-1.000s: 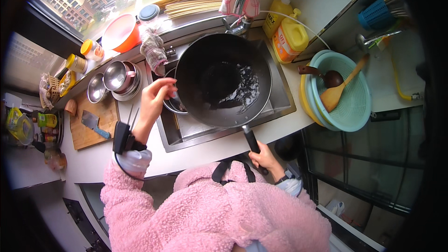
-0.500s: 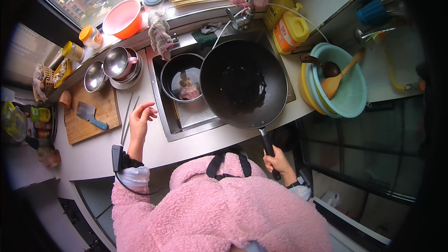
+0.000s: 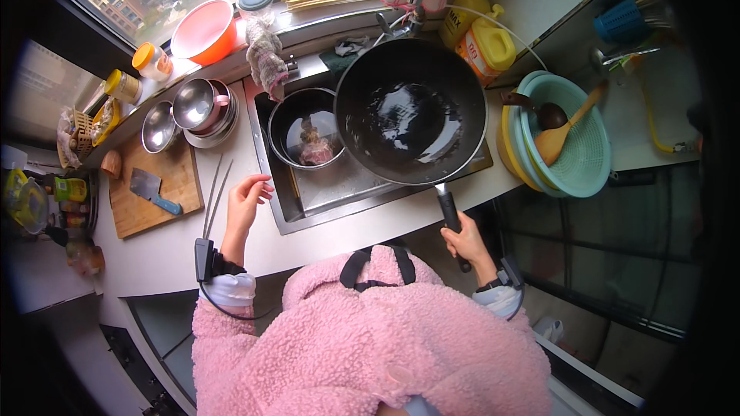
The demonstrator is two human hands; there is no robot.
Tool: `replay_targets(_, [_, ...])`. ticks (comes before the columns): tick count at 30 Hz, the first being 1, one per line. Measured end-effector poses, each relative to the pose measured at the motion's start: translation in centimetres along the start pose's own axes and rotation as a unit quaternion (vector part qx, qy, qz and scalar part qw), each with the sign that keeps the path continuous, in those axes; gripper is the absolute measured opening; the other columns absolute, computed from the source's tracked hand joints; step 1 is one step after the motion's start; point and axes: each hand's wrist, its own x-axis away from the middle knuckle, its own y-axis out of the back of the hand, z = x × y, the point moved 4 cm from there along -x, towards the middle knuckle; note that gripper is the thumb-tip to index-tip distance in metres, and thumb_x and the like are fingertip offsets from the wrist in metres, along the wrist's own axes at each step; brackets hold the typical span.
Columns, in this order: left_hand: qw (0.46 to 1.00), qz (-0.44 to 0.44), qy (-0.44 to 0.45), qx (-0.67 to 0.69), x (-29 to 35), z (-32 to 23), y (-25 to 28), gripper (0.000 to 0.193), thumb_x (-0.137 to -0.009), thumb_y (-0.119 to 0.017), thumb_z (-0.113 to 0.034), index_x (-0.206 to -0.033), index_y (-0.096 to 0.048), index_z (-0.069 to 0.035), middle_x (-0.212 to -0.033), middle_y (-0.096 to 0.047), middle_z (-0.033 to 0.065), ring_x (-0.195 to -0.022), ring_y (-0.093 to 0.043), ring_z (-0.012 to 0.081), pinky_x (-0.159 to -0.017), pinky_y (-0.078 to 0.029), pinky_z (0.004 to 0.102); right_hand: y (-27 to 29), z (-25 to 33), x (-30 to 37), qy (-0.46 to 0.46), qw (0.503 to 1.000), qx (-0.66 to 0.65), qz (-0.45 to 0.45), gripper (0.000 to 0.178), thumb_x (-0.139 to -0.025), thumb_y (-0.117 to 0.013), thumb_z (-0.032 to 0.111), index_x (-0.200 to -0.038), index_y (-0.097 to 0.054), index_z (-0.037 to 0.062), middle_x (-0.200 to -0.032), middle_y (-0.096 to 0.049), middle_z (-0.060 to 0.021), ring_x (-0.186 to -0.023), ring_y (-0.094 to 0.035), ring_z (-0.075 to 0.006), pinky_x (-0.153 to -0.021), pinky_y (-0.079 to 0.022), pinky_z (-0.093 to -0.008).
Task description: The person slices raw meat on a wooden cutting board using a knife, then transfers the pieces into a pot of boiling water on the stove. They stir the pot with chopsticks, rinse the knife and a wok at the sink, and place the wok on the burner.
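My right hand (image 3: 467, 242) is wrapped round the black handle of a large dark wok (image 3: 412, 112), which hangs over the right part of the steel sink (image 3: 327, 204). Liquid in the wok catches bright reflections, and the pan hides the base of the tap. My left hand (image 3: 247, 204) hovers free above the counter by the sink's front left edge, fingers loosely bent and apart. In the sink's left part stands a dark pot (image 3: 281, 156) of liquid with a piece of raw meat (image 3: 315, 152) in it.
A cleaver (image 3: 154, 191) lies on a wooden cutting board (image 3: 127, 219) at left, beside steel bowls (image 3: 158, 126). Stacked basins and a green colander (image 3: 582, 158) with a ladle and wooden spatula stand at right. Yellow bottles (image 3: 487, 48) are behind the wok.
The wok has moved away from me, slightly right, and its tilt has changed, so bright reflections now show inside. My right hand moved along with the handle. My left hand shifted slightly right.
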Motion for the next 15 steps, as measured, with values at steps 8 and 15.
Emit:
replay_targets(8, [0.991,0.120,0.060,-0.014,0.0,5.1,-5.6,0.023,-0.090,-0.048,-0.013,-0.103,-0.063,-0.002,-0.082,-0.066,0.0038,-0.071,-0.060,0.0095,-0.061,-0.045,0.0219,1.1,1.5,1.7,0.131,0.920,0.320,-0.183,0.019,-0.078,-0.064,0.011,-0.083,-0.047,0.0022,-0.053,-0.052,-0.0114,-0.043,-0.056,-0.0224,-0.040,-0.042,-0.0339])
replay_targets(15, [0.976,0.186,-0.019,-0.114,-1.6,3.6,-9.6,0.022,-0.087,-0.048,-0.009,-0.099,-0.063,0.001,-0.080,-0.065,0.0064,-0.073,-0.061,0.0125,-0.067,-0.048,0.0247,-0.6,2.7,2.9,0.122,0.879,0.397,-0.234,0.024,-0.079,-0.063,0.012,-0.095,-0.048,0.0015,-0.069,-0.059,-0.0224,-0.070,-0.058,-0.0436,-0.059,-0.045,-0.0482])
